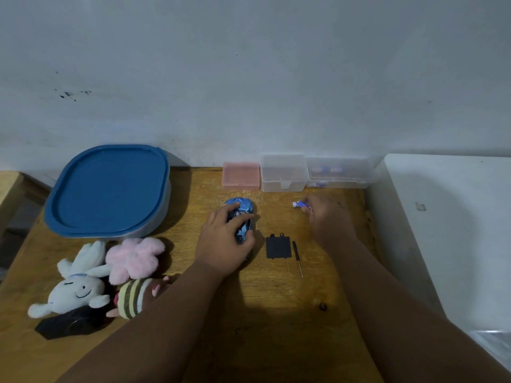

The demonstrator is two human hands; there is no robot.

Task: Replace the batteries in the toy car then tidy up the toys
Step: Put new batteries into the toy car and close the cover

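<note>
While the left hand (224, 241) clasps the toy car (244, 205), lengthwise near-to-far, the right hand (329, 217) pinches a likely battery (298, 204) to the car's right.

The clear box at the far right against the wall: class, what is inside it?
Through the wall of the clear box, a few small blue-and-white items show, blurred. What they are cannot be told, and the frosted plastic hides anything else inside.
</note>
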